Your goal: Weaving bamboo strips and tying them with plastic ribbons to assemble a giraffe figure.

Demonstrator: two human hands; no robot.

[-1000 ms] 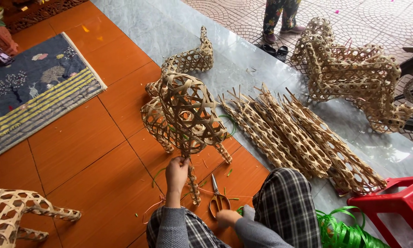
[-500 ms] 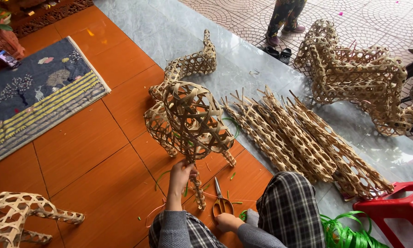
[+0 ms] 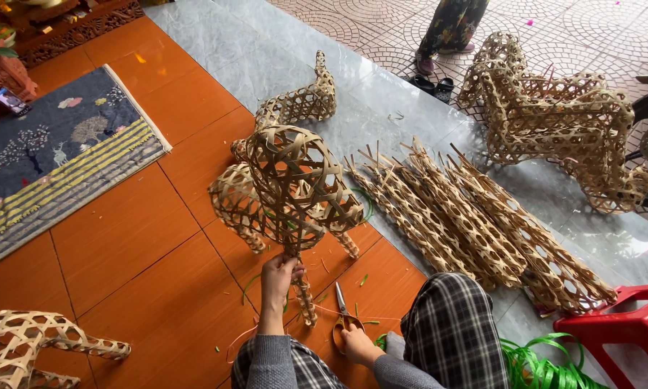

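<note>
My left hand grips the lower end of an open-weave bamboo animal figure that stands on the orange tiled floor. The figure's round woven body rises above the hand, and a thin woven leg hangs just right of it. My right hand rests low on the floor, touching the handles of a pair of scissors. Whether its fingers go through the handles I cannot make out. My knee in checked trousers is right beside it.
Several long woven bamboo tubes lie fanned on the grey stone strip. More woven figures stand at the back right and front left. A red stool, green ribbon, a rug, and another person's legs are around.
My left hand has kept its hold on the figure, which has turned slightly. My right hand has moved to the scissors. The camera has shifted a little.
</note>
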